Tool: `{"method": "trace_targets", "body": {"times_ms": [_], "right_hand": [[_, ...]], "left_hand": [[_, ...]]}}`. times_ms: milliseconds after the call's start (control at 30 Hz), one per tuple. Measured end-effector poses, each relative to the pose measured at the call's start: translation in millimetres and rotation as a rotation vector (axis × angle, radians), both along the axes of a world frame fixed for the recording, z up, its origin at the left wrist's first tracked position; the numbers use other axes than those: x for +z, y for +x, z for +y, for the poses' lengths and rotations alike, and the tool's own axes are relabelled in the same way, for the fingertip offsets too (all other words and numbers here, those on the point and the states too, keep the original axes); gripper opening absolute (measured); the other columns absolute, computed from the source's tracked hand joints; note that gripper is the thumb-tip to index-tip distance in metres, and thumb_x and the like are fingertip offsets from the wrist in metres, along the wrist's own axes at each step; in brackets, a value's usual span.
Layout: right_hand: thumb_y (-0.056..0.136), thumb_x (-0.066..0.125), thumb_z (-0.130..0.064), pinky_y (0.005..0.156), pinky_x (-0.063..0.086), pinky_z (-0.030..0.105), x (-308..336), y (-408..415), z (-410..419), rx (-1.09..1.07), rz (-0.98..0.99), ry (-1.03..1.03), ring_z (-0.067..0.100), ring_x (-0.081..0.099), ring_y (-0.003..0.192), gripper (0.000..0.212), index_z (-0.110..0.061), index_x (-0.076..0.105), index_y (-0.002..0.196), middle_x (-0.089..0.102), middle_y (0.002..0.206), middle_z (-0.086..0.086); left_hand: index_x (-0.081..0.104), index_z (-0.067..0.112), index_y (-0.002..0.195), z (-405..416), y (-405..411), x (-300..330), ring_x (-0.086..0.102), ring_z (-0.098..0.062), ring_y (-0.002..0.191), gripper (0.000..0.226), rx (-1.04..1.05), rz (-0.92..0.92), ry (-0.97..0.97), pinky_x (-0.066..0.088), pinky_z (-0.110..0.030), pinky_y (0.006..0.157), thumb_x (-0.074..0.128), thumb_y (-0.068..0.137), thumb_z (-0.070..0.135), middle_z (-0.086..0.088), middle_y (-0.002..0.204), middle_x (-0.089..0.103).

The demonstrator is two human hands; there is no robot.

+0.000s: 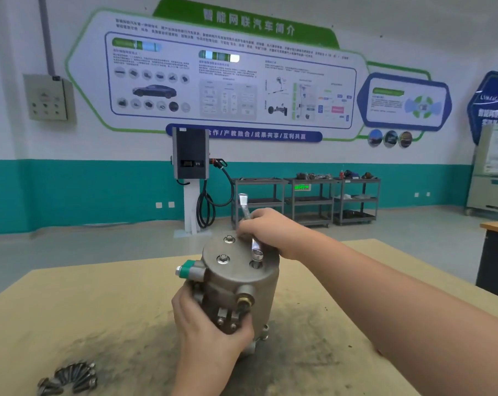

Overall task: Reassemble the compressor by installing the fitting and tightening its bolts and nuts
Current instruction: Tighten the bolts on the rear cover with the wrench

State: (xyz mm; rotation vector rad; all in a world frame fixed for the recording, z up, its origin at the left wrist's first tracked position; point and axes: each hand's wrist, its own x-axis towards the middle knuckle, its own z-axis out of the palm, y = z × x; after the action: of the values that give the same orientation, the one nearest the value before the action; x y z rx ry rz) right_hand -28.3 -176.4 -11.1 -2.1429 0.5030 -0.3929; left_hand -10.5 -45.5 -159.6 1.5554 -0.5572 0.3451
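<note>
Left hand [210,327] gripping compressor [239,284] side on bench [70,310], right hand [267,232] curled round wrench [250,227] over a top bolt [256,262]

My grey metal compressor [239,284] has a green cap [190,269] on its left; beneath it, my tan table [70,304] is smudged dark.

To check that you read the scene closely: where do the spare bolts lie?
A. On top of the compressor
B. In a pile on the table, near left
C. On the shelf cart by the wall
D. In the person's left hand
B: the spare bolts lie heaped on the table, near left of the compressor.
</note>
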Motion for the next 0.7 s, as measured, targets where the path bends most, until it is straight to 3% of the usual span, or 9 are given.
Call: {"method": "trace_targets", "body": {"times_ms": [67,133,200,267,367,433,500,567,700], "right_hand": [[0.084,0.062,-0.017,0.092,0.048,0.046,-7.1,-8.0,-9.9,-0.044,-0.143,0.326,0.023,0.057,0.093,0.02,-0.003,0.063,0.099,0.067,0.106,0.015],[0.087,0.062,-0.02,0.104,0.038,0.05,-14.8,-14.0,-27.0,-0.022,-0.319,0.73,0.022,0.057,0.106,0.007,-0.014,0.065,0.085,0.073,0.105,0.005],[0.089,0.063,-0.026,0.094,0.041,0.04,-18.3,-21.9,-41.9,0.022,-0.497,1.014,0.019,0.058,0.097,0.024,-0.018,0.062,0.066,0.074,0.089,0.0],[0.09,0.062,-0.036,0.069,0.04,0.03,-18.7,-36.1,-44.5,0.033,-0.588,1.052,0.016,0.053,0.074,0.034,-0.017,0.056,0.062,0.064,0.073,0.001],[0.086,0.06,-0.038,0.05,0.039,0.023,-24.0,-63.5,-34.6,0.154,-0.635,0.982,0.014,0.048,0.057,0.03,-0.015,0.055,0.068,0.057,0.07,0.003],[0.083,0.061,-0.03,0.049,0.047,0.022,-32.7,-83.6,-23.6,0.248,-0.704,0.93,0.015,0.054,0.058,0.022,-0.014,0.059,0.069,0.058,0.074,0.006],[0.08,0.067,-0.018,0.054,0.05,0.024,-50.0,-100.9,-7.9,0.299,-0.756,0.781,0.018,0.06,0.065,0.013,-0.013,0.062,0.068,0.062,0.08,0.009],[0.075,0.068,-0.01,0.059,0.05,0.026,-69.9,-113.8,11.5,0.263,-0.774,0.51,0.019,0.062,0.069,0.007,-0.015,0.065,0.07,0.065,0.082,0.008],[0.079,0.068,-0.006,0.065,0.044,0.014,-85.9,-122.0,36.1,0.217,-0.83,-0.331,0.006,0.058,0.07,0.012,-0.018,0.066,0.08,0.058,0.08,-0.006]], "left_hand": [[0.039,0.002,0.134,3.2,-1.7,-5.2,0.05,-0.024,0.114,0.097,0.011,-0.046,0.017,0.047,-0.04,0.096,0.09,0.052,0.006,-0.001,0.12,0.038],[0.036,-0.001,0.135,2.8,-0.1,-10.5,0.047,-0.027,0.115,0.101,0.051,-0.055,0.023,0.045,-0.041,0.095,0.091,0.051,0.006,0.002,0.118,0.033],[0.034,-0.005,0.136,3.8,3.7,-11.0,0.048,-0.034,0.119,0.109,0.061,-0.031,0.002,0.046,-0.046,0.099,0.092,0.046,0.016,-0.008,0.125,0.037],[0.025,0.004,0.14,6.1,0.0,-9.2,0.042,-0.03,0.13,0.112,0.031,0.088,0.067,0.041,-0.044,0.107,0.088,0.054,0.037,-0.008,0.141,0.033],[0.039,-0.001,0.132,1.3,3.3,-12.0,0.049,-0.039,0.123,0.099,0.098,0.148,-0.039,0.044,-0.054,0.101,0.093,0.05,0.015,-0.019,0.135,0.045],[0.043,-0.011,0.126,-3.0,5.6,-7.6,0.054,-0.05,0.111,0.097,0.06,0.162,-0.121,0.049,-0.062,0.091,0.09,0.042,0.003,-0.029,0.123,0.048],[0.039,-0.013,0.128,-2.0,8.8,-6.1,0.055,-0.049,0.109,0.099,0.057,0.126,-0.134,0.05,-0.062,0.09,0.09,0.044,-0.001,-0.03,0.122,0.046],[0.036,-0.011,0.129,0.6,11.4,-11.1,0.055,-0.046,0.11,0.098,0.068,0.062,-0.131,0.049,-0.061,0.091,0.091,0.049,-0.002,-0.027,0.123,0.044],[0.037,-0.006,0.126,5.2,4.6,-9.3,0.056,-0.045,0.109,0.093,0.014,0.037,-0.107,0.05,-0.059,0.09,0.092,0.051,0.005,-0.024,0.121,0.046]]}}
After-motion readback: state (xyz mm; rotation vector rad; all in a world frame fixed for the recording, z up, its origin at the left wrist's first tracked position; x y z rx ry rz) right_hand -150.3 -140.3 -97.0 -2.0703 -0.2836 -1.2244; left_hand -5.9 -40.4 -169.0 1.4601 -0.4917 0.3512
